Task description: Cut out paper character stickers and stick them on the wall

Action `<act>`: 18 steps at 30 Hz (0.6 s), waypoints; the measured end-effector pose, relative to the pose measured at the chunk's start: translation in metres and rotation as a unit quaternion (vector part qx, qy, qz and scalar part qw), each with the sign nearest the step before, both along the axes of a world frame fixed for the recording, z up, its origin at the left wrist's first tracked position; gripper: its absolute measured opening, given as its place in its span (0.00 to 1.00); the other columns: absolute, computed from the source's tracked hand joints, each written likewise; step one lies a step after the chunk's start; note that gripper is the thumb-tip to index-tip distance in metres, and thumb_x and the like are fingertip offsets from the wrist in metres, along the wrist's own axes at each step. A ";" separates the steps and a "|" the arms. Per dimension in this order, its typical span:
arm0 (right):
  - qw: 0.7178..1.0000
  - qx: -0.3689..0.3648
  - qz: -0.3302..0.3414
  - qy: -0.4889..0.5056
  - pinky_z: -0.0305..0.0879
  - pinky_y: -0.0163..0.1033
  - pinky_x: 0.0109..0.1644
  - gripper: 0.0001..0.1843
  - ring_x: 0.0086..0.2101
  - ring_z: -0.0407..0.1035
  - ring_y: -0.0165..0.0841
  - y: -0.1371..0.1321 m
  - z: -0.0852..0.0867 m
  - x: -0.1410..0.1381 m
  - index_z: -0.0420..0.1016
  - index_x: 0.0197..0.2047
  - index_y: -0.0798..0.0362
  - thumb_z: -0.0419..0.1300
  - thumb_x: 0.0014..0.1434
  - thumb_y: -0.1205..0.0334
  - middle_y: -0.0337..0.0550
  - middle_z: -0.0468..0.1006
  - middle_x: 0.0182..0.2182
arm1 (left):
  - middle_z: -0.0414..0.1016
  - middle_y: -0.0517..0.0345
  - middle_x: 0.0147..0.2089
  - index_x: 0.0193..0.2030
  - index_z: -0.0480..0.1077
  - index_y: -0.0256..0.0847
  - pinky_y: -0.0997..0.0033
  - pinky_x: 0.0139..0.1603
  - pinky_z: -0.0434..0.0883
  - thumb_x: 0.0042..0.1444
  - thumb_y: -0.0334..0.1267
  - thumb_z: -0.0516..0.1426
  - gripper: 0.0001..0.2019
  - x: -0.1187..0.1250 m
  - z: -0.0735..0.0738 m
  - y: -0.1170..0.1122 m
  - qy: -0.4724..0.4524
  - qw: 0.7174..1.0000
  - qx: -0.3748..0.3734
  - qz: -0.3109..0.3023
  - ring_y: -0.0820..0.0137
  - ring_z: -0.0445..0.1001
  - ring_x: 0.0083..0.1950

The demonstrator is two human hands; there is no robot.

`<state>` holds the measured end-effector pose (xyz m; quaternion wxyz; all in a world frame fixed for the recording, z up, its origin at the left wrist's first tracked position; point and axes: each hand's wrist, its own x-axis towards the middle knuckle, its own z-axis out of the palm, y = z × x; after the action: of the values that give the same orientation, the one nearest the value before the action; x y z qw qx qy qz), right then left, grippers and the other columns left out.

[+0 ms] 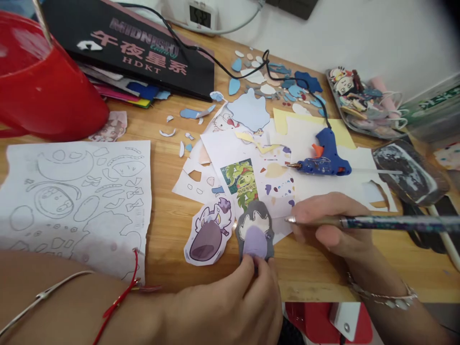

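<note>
Near the front edge of the wooden table, my left hand (233, 306) pinches the bottom of a small layered paper cutout (253, 225). Its dark grey backing carries a cream piece and a rounded lilac piece. In my right hand (338, 227) is a pen (377, 223) with a silver tip and a patterned dark barrel. That tip points left, apart from the cutout. Just left of the cutout lies a printed character picture (211, 232) with a large purple snout. Behind them a green printed card (240, 179) rests on white paper sheets.
A blue glue gun (321, 158) lies on paper, its black cord running back. Paper scraps (268, 89) cover the rear. A red bucket (46, 86) and outline sheet (82, 191) are at left, a filled tray (359, 100) and dark container (409, 167) at right.
</note>
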<state>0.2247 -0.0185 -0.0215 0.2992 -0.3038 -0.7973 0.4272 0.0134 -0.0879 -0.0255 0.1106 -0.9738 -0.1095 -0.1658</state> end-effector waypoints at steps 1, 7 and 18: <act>1.000 0.005 0.017 -0.018 0.63 0.33 0.28 0.11 0.24 0.66 0.25 0.001 0.003 0.001 0.66 0.37 0.49 0.52 0.60 0.51 0.35 0.71 0.24 | 0.75 0.47 0.45 0.45 0.71 0.32 0.68 0.38 0.73 0.57 0.30 0.42 0.18 0.000 -0.001 0.000 -0.001 1.000 -0.001 0.001 0.62 0.73 0.42; 0.988 0.013 0.087 -0.127 0.61 0.40 0.42 0.13 0.39 0.68 0.31 0.000 0.010 -0.009 0.55 0.26 0.51 0.57 0.55 0.71 0.40 0.74 0.33 | 0.74 0.45 0.45 0.46 0.70 0.31 0.67 0.38 0.73 0.57 0.32 0.42 0.19 0.000 -0.002 0.001 0.001 1.000 0.005 0.000 0.61 0.73 0.43; 0.973 -0.071 0.144 -0.168 0.53 0.41 0.44 0.16 0.33 0.57 0.29 -0.004 0.007 -0.012 0.54 0.23 0.53 0.41 0.63 0.69 0.37 0.66 0.29 | 0.74 0.45 0.44 0.45 0.71 0.32 0.67 0.38 0.73 0.56 0.32 0.43 0.18 0.001 -0.003 -0.001 -0.013 1.000 -0.010 0.006 0.61 0.73 0.42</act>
<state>0.2129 -0.0223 -0.0144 0.0737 -0.2736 -0.8392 0.4642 0.0148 -0.0886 -0.0289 0.1007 -0.9719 -0.1183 -0.1768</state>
